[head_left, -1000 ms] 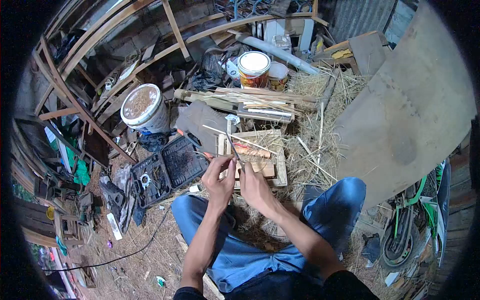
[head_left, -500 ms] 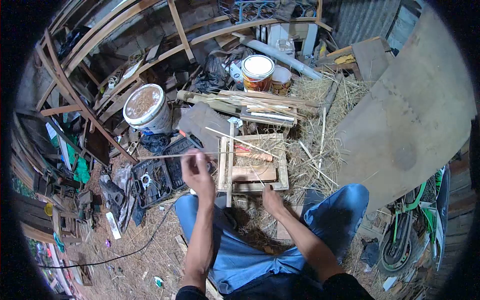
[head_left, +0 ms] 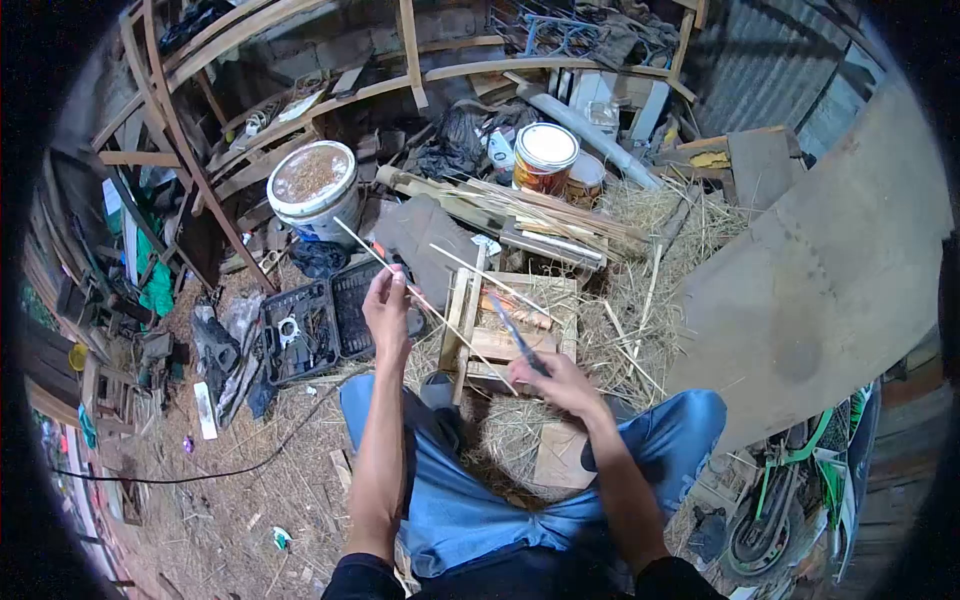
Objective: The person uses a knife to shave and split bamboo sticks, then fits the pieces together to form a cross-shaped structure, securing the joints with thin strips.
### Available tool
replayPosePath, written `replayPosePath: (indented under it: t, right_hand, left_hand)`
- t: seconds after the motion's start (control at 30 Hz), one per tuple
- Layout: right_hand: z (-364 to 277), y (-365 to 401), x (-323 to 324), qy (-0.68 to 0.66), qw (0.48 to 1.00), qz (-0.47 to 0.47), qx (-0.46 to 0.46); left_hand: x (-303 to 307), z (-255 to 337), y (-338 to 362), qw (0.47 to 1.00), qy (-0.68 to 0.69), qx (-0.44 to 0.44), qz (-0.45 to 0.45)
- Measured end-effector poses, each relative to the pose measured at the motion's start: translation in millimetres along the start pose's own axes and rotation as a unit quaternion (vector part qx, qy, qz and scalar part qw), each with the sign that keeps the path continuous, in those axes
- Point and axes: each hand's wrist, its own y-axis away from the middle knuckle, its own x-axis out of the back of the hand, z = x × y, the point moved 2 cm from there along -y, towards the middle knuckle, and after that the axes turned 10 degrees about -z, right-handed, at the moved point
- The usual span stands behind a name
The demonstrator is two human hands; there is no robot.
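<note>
My left hand (head_left: 386, 308) pinches a long thin wooden strip (head_left: 358, 238), which slants from upper left down toward my right hand. My right hand (head_left: 560, 384) is closed round the dark handle of a knife (head_left: 513, 328), its blade pointing up and left. Below and between the hands lies a wooden frame (head_left: 568, 318) with a flat block (head_left: 506, 345) inside it. Another thin strip (head_left: 470, 268) rests across the frame's upper left part. The strip's lower end comes close to my right hand; whether they touch I cannot tell.
An open black tool case (head_left: 300, 330) lies left of the frame. Behind stand a white bucket (head_left: 312, 190), a paint bucket (head_left: 546, 150) and a pile of wood strips (head_left: 560, 215). A large board (head_left: 820, 270) leans at right, above a green-framed wheeled machine (head_left: 800, 470).
The strip in my left hand has swung from nearly level to a steep slant. My right hand has turned, and its knife now shows clearly. The whole view has shifted slightly.
</note>
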Motion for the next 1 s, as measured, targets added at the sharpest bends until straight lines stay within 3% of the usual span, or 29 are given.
replayPosePath:
  t: [0.1, 0.13, 0.27, 0.37, 0.43, 0.5, 0.6, 0.7, 0.73, 0.83, 0.87, 0.9, 0.97, 1.0]
  right_hand:
    - [2.7, 1.9, -13.1, 0.060, 0.997, 0.019, -0.046]
    - [0.0, 2.5, -16.8, 0.001, 0.999, 0.010, -0.047]
    - [19.4, -7.3, -21.4, 0.039, 0.996, 0.075, -0.008]
    - [13.0, -13.8, -27.0, 0.019, 0.993, 0.118, 0.002]
    - [10.6, -19.2, -29.7, -0.014, 0.991, 0.131, -0.004]
    - [1.0, -19.9, -26.5, 0.038, 0.991, 0.127, -0.002]
    - [-15.9, -12.9, -9.3, 0.193, 0.973, 0.096, -0.080]
    - [9.1, -15.9, 16.6, 0.275, 0.955, 0.067, -0.088]
    - [18.3, -16.0, 25.0, 0.263, 0.959, 0.073, -0.076]
    - [31.2, -18.7, 49.1, 0.203, 0.955, 0.097, -0.193]
    - [29.1, -21.4, 60.1, 0.284, 0.942, 0.089, -0.152]
    - [40.3, -19.1, 68.2, 0.279, 0.944, 0.091, -0.153]
    - [59.2, -20.6, 82.8, 0.313, 0.934, 0.134, -0.107]
    - [50.7, -19.1, 87.1, 0.286, 0.933, 0.111, -0.188]
  left_hand:
    - [1.9, -3.4, -4.3, 0.999, 0.025, -0.015, 0.020]
    - [1.7, -4.7, -4.7, 0.999, 0.034, -0.013, 0.017]
    - [-4.6, -0.5, -3.9, 0.999, 0.044, 0.003, 0.024]
    - [-26.6, -6.6, 11.9, 0.984, -0.094, 0.055, -0.142]
    - [-47.3, -18.6, 25.1, 0.970, -0.019, 0.154, -0.187]
    - [-52.0, -30.9, 22.4, 0.968, -0.022, 0.138, -0.209]
    - [-59.7, -33.7, 21.2, 0.966, -0.026, 0.130, -0.223]
    - [-62.0, -50.0, 20.8, 0.964, -0.017, 0.147, -0.219]
    - [-60.4, -61.6, 21.7, 0.960, -0.011, 0.172, -0.220]
    - [-56.2, -85.5, 20.4, 0.953, -0.030, 0.229, -0.194]
    - [-55.5, -87.0, 22.8, 0.937, -0.048, 0.277, -0.209]
    - [-58.1, -81.7, 26.4, 0.917, -0.065, 0.325, -0.223]
    - [-63.7, -78.4, 37.8, 0.913, -0.108, 0.298, -0.256]
    - [-61.9, -76.9, 39.5, 0.912, -0.298, 0.151, -0.238]
